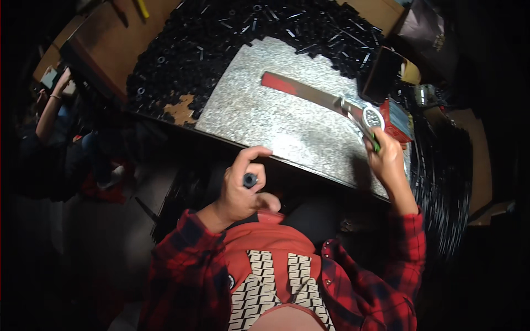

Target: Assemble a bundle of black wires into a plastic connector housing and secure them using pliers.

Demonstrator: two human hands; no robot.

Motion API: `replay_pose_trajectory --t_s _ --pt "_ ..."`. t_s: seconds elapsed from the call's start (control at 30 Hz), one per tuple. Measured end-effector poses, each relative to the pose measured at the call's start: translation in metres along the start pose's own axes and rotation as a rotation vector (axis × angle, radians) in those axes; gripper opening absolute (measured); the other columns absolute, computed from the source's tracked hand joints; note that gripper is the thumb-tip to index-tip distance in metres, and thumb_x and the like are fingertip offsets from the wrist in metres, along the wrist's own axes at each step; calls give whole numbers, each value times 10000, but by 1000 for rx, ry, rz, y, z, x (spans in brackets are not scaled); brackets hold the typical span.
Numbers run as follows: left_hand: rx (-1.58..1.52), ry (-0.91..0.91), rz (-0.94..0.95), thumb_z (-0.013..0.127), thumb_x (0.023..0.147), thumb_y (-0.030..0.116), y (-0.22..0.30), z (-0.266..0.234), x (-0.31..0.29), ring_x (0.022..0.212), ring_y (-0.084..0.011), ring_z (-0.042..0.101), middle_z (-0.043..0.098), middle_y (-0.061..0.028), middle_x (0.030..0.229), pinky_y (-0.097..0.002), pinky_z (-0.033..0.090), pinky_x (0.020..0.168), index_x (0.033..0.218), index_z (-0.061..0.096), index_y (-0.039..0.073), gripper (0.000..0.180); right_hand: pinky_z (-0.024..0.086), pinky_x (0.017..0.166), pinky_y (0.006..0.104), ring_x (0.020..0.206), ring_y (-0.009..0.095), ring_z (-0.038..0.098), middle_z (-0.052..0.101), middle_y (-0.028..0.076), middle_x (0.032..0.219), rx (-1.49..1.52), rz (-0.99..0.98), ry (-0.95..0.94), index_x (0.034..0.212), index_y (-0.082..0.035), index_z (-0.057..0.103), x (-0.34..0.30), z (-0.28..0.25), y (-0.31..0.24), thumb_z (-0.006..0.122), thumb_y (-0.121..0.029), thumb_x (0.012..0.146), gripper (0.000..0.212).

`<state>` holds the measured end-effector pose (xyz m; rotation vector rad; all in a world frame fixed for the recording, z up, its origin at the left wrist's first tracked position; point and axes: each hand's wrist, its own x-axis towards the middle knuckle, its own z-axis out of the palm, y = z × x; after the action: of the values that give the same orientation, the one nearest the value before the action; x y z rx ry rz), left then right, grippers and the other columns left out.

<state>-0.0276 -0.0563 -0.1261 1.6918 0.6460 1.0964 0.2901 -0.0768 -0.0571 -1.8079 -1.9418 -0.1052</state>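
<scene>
My left hand [238, 190] is at the near edge of the grey speckled board [237, 107]. A short, dark, round piece [250, 180] sits in its curled fingers, end toward me, while index finger and thumb stand apart. My right hand [387, 157] is closed on a silver hand tool [356, 113] with a green grip, over the board's right side. A long flat bar [309, 94] with a red far end extends left from the tool's head over the board. Whether the tool clamps the bar, I cannot tell. A silver oval ring [373, 117] shows just above my right hand.
Many small black parts [187, 60] are heaped behind and left of the board. A red and blue box [396, 120] stands beside my right hand. Long thin black strips [441, 171] lie at the right. Another person's arm [51, 113] shows at far left, near a brown panel [118, 47].
</scene>
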Motion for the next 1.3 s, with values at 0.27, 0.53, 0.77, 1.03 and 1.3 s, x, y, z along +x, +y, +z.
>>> replay_pose_trajectory --t_s 0.27,0.53,0.77,1.03,1.3 --pt "-124 -85 59 792 525 527 28 -2 -4 516 -26 331 321 70 569 -189 266 504 1262 306 -24 1041 473 691 444 781 404 603 626 214 767 -299 244 -197 901 -16 630 48 1 69 622 -175 810 184" --pt "-82 -100 82 804 545 506 26 -4 -5 518 -31 342 328 59 573 -186 282 505 1267 294 -10 1024 492 757 459 822 390 624 647 225 830 -460 219 -323 834 -9 653 59 18 75 547 -116 760 167" --pt "-42 -121 51 795 580 506 27 -4 -2 515 -30 342 336 58 568 -180 276 502 1265 295 -12 994 492 759 456 828 383 622 645 225 816 -403 225 -283 860 -15 641 58 13 69 579 -154 745 191" --pt "-62 -74 19 800 592 490 19 3 -2 522 -29 343 339 59 570 -178 271 505 1267 299 -5 976 473 661 388 684 303 615 609 200 693 33 370 -97 860 4 606 49 4 27 558 -131 817 150" --pt "-23 -52 -28 855 601 413 21 17 6 511 -56 377 403 25 563 -195 304 505 1278 322 8 952 463 616 294 689 178 596 612 75 805 877 -116 -175 867 -5 616 -14 29 -105 641 -85 810 102"
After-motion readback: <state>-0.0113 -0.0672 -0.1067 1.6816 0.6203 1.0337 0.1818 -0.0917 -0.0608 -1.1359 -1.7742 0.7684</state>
